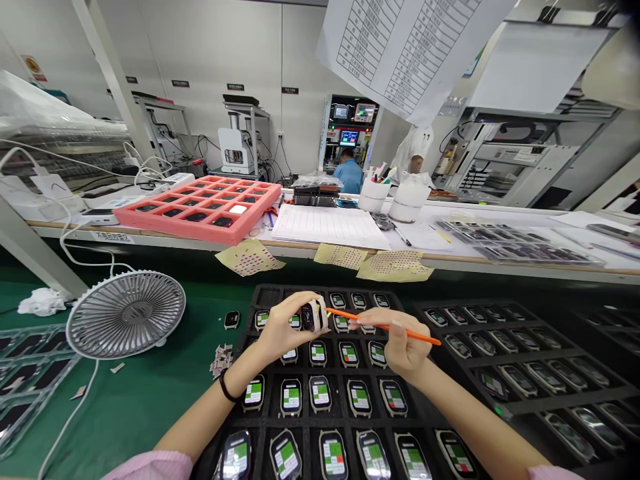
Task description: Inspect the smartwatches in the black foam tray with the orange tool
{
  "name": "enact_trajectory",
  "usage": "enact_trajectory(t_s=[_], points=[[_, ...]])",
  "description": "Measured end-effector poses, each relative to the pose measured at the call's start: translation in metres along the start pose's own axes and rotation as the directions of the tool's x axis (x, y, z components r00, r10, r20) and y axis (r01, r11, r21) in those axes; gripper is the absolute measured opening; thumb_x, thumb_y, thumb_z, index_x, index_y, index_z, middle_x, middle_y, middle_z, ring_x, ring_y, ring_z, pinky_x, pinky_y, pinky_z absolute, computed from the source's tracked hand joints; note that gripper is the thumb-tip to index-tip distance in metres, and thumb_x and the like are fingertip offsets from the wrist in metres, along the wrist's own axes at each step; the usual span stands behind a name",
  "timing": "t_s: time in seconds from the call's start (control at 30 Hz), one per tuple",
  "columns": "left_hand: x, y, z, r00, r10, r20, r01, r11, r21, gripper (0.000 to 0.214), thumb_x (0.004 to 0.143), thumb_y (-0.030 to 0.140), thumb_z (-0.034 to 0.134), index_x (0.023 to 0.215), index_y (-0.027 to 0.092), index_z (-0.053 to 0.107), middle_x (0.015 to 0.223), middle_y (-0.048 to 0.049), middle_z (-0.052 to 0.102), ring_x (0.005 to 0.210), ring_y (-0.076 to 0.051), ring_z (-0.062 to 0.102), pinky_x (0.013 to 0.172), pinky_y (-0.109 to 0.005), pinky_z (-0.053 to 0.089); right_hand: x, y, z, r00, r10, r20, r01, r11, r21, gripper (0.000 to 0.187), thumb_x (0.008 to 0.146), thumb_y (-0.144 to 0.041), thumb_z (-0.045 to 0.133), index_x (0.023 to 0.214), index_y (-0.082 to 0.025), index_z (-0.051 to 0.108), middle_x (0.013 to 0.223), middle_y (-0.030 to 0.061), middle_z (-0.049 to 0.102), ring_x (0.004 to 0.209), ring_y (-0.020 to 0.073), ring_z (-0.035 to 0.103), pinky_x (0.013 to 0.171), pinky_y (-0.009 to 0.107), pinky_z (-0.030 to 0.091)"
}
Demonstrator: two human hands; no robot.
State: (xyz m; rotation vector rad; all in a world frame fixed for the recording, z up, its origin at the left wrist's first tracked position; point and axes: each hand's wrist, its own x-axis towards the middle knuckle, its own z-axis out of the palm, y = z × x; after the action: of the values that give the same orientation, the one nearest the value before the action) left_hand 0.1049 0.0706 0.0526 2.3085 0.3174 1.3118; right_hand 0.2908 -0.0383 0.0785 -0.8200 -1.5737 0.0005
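Note:
My left hand (285,328) has its fingers wrapped round a smartwatch case (316,316), held on edge above the tray with its pale side rim towards the right. Whether there is one case or two pressed together I cannot tell. An orange pen-like stick (400,329) is pinched in my right hand (407,343), its thin tip at the side of the case. Below both hands lies a black foam tray (265,427), its pockets holding several smartwatches (320,393) with lit green and white screens.
A grey fan (133,313) stands at left beside a loose watch (232,320). Another black tray of watches (517,380) lies at right. On the shelf are a pink foam tray (200,230), paper sheets (330,225) and white cups (373,197). A person in blue (349,175) is far back.

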Motion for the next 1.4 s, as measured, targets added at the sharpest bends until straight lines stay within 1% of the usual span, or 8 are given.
enact_trajectory(t_s=[0.23, 0.53, 0.8, 1.0, 1.1, 1.17, 1.27, 1.4], points=[[0.003, 0.006, -0.002, 0.996, -0.091, -0.002, 0.091, 0.995, -0.029, 0.043, 0.07, 0.03, 0.075, 0.107, 0.016, 0.061, 0.105, -0.012, 0.068, 0.096, -0.025, 0.064, 0.074, -0.033, 0.055, -0.001, -0.002, 0.004, 0.958, 0.253, 0.137, -0.266, 0.96, 0.088, 0.032, 0.095, -0.03, 0.04, 0.09, -0.021, 0.07, 0.08, 0.0067, 0.075, 0.072, 0.0206, 0.072, 0.067, 0.035, 0.058], [0.001, 0.006, -0.002, 0.998, -0.056, 0.015, 0.056, 0.998, -0.015, 0.042, 0.071, 0.025, 0.074, 0.109, 0.017, 0.059, 0.106, -0.0114, 0.067, 0.096, -0.024, 0.064, 0.071, -0.03, 0.055, 0.004, -0.006, 0.007, 0.967, 0.161, 0.196, -0.184, 0.977, 0.104, 0.033, 0.096, -0.025, 0.037, 0.095, -0.021, 0.07, 0.084, 0.0063, 0.075, 0.079, 0.0204, 0.071, 0.068, 0.033, 0.057], [0.001, 0.002, -0.001, 1.0, 0.008, 0.01, -0.008, 1.0, 0.011, 0.042, 0.072, 0.028, 0.073, 0.11, 0.017, 0.059, 0.107, -0.0112, 0.068, 0.099, -0.024, 0.065, 0.085, -0.037, 0.054, 0.003, -0.007, 0.008, 0.965, 0.167, 0.204, -0.184, 0.981, 0.068, 0.032, 0.096, -0.023, 0.037, 0.094, -0.021, 0.069, 0.083, 0.0053, 0.074, 0.074, 0.0185, 0.071, 0.067, 0.031, 0.058], [0.001, 0.001, -0.001, 0.996, -0.084, 0.031, 0.083, 0.996, 0.029, 0.043, 0.071, 0.022, 0.072, 0.112, 0.017, 0.059, 0.11, -0.0105, 0.067, 0.099, -0.023, 0.064, 0.075, -0.031, 0.056, 0.004, -0.004, 0.008, 0.952, 0.21, 0.221, -0.227, 0.973, 0.052, 0.034, 0.097, -0.028, 0.036, 0.088, -0.02, 0.068, 0.08, 0.0053, 0.074, 0.072, 0.0184, 0.071, 0.066, 0.031, 0.057], [0.003, 0.001, -0.003, 0.983, -0.163, 0.089, 0.159, 0.986, 0.05, 0.041, 0.071, 0.021, 0.072, 0.11, 0.018, 0.06, 0.11, -0.0092, 0.067, 0.096, -0.022, 0.064, 0.063, -0.025, 0.055, 0.006, 0.002, 0.01, 0.947, 0.302, 0.105, -0.312, 0.946, 0.089, 0.035, 0.097, -0.033, 0.034, 0.081, -0.02, 0.062, 0.075, 0.0048, 0.073, 0.07, 0.0184, 0.07, 0.069, 0.034, 0.055], [0.003, 0.0, -0.003, 0.979, -0.178, 0.104, 0.166, 0.98, 0.111, 0.04, 0.07, 0.02, 0.072, 0.108, 0.02, 0.061, 0.109, -0.0077, 0.066, 0.097, -0.022, 0.062, 0.066, -0.026, 0.055, 0.007, 0.008, 0.016, 0.902, 0.427, 0.066, -0.432, 0.895, 0.111, 0.03, 0.096, -0.036, 0.038, 0.078, -0.021, 0.056, 0.078, 0.0052, 0.072, 0.074, 0.0191, 0.069, 0.074, 0.036, 0.054], [0.001, -0.002, -0.001, 0.981, -0.167, 0.102, 0.138, 0.959, 0.248, 0.041, 0.067, 0.017, 0.073, 0.106, 0.022, 0.061, 0.106, -0.0058, 0.065, 0.098, -0.023, 0.06, 0.079, -0.034, 0.053, 0.007, 0.018, 0.029, 0.784, 0.589, 0.195, -0.615, 0.78, 0.117, 0.024, 0.088, -0.04, 0.054, 0.074, -0.022, 0.045, 0.086, 0.0051, 0.069, 0.084, 0.0204, 0.065, 0.081, 0.038, 0.05], [-0.001, -0.003, 0.002, 0.975, -0.19, 0.118, 0.152, 0.951, 0.269, 0.039, 0.069, 0.014, 0.07, 0.106, 0.022, 0.059, 0.105, -0.0057, 0.062, 0.097, -0.022, 0.06, 0.08, -0.034, 0.053, 0.002, 0.029, 0.046, 0.657, 0.659, 0.367, -0.748, 0.631, 0.206, 0.043, 0.071, -0.04, 0.073, 0.071, -0.024, 0.033, 0.07, -0.0051, 0.052, 0.063, 0.0139, 0.052, 0.063, 0.029, 0.045]])
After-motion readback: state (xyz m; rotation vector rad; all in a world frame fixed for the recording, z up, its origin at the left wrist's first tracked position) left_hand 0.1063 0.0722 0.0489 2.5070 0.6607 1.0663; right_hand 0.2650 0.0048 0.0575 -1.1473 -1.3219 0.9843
